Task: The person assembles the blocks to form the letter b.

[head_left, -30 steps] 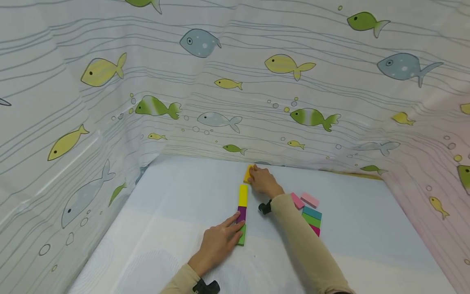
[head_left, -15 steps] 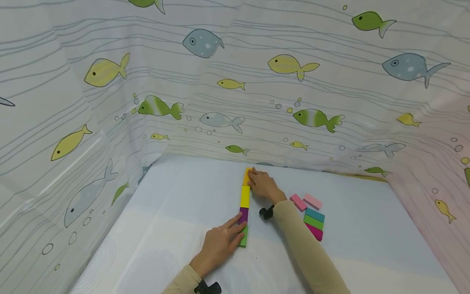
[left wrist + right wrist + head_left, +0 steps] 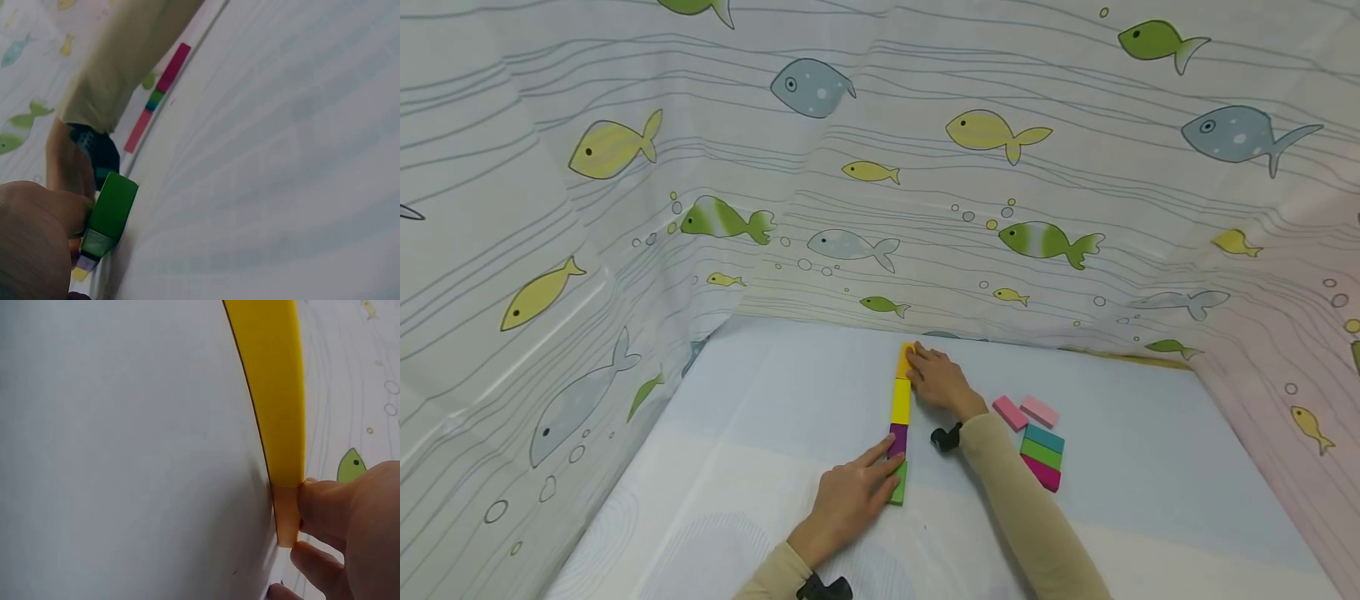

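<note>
Four colours of block form a straight row: an orange block point(image 3: 903, 365) at the far end, then a yellow block point(image 3: 901, 402), a purple block point(image 3: 898, 432) and a green block point(image 3: 898, 493) nearest me. My right hand point(image 3: 942, 382) holds the orange block, its fingers on the top and far end; in the right wrist view the orange block point(image 3: 287, 519) meets the yellow block point(image 3: 278, 406) end to end. With extended fingers, my left hand point(image 3: 848, 497) presses on the purple and green blocks. The left wrist view shows the thumb beside the green block point(image 3: 112, 209).
Right of my right forearm lie two pink blocks point(image 3: 1039, 411), apart from each other. Closer in, a blue block point(image 3: 1044, 438), a green block point(image 3: 1041, 453) and a magenta block point(image 3: 1041, 474) lie side by side. A fish-patterned sheet point(image 3: 925, 208) walls the table point(image 3: 775, 392).
My right hand has brought the orange block toward me and straightened it, closing the gap to the yellow block. Over the last half second little has moved; the left hand has stayed in place.
</note>
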### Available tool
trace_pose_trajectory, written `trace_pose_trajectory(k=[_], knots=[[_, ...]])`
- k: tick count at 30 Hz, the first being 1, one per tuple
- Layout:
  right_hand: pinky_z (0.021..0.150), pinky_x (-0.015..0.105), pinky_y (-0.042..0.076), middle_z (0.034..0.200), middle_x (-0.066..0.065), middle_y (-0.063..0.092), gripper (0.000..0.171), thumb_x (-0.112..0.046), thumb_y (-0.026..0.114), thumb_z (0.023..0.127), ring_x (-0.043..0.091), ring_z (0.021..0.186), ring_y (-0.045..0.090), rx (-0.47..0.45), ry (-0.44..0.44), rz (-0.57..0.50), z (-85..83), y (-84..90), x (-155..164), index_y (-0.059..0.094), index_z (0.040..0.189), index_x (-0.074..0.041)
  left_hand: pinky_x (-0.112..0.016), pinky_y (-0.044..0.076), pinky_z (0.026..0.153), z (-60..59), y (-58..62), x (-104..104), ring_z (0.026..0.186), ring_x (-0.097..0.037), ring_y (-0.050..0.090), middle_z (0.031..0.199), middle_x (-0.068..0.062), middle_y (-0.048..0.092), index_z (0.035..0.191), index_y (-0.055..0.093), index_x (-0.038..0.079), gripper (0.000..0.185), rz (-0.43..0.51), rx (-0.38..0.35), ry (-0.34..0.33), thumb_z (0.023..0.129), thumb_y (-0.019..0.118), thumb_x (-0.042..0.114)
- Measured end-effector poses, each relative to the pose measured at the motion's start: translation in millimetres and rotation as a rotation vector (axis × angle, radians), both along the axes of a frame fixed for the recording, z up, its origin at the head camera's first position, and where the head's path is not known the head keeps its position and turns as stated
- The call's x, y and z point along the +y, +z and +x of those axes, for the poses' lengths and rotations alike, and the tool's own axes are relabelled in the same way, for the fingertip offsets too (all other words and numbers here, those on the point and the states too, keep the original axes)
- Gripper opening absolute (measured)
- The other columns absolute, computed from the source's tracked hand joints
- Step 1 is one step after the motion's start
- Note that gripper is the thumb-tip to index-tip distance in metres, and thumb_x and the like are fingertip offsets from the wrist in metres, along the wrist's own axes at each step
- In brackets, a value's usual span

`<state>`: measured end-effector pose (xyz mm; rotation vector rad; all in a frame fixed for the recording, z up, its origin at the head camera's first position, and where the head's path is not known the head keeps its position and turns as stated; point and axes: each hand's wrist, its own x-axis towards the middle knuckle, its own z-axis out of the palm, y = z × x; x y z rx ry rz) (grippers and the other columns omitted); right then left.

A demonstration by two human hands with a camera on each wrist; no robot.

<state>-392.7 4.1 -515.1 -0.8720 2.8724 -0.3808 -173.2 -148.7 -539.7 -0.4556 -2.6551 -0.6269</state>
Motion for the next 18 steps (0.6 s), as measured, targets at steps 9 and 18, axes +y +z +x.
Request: trace_pose_trajectory(k=[9, 18], knots=[[0.116, 0.059, 0.018, 0.162, 0.006, 0.029, 0.054, -0.035, 0.042, 0.106, 0.035, 0.15, 0.02, -0.049, 0.013, -0.127, 2.4, -9.6, 7.5, 0.031, 0.156, -0.02, -0.021, 0.04, 0.047, 0.1, -2.6, 0.2, 0.062, -0.017, 0.067, 0.141, 0.002, 0.058, 0.126, 0.07, 0.023, 0.034, 0.01, -0.023, 0.007, 0.093, 0.067, 0.033], [0.116, 0.061, 0.013, 0.162, 0.007, 0.026, 0.053, -0.035, 0.04, 0.106, 0.034, 0.151, 0.015, -0.059, 0.054, -0.213, -0.2, -17.8, 12.3, 0.031, 0.156, -0.02, -0.018, 0.041, 0.049, 0.3, -4.7, 0.1, 0.067, -0.015, 0.069, 0.141, 0.003, 0.059, 0.125, 0.07, 0.024, 0.034, 0.0, -0.013, 0.01, 0.093, 0.068, 0.035]])
